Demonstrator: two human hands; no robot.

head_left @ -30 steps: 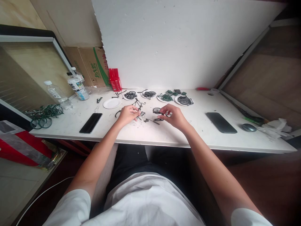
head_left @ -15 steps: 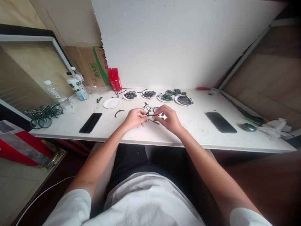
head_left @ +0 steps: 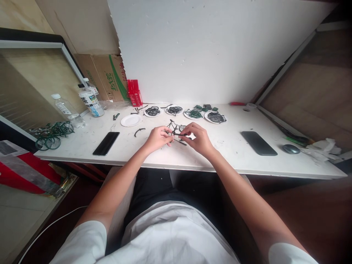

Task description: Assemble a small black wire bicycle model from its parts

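Observation:
Over the front middle of the desk, my left hand and my right hand face each other. Between their fingertips is a thin dark toy bicycle part; both hands pinch it, thumb against fingers. Fingers hide its ends. Just behind my hands shows a partly covered model bicycle piece with a spoked wheel. A dark rod lies below the fingers. To the left rests a curved black strip.
Plates of dark parts and green parts line the back, beside a bare white plate. Assembled green model bicycles, bottles and a phone are left. A dark slab and mouse sit right.
Both hands stay in nearly the same place. The dark part between them has shifted very slightly; its grip looks the same.

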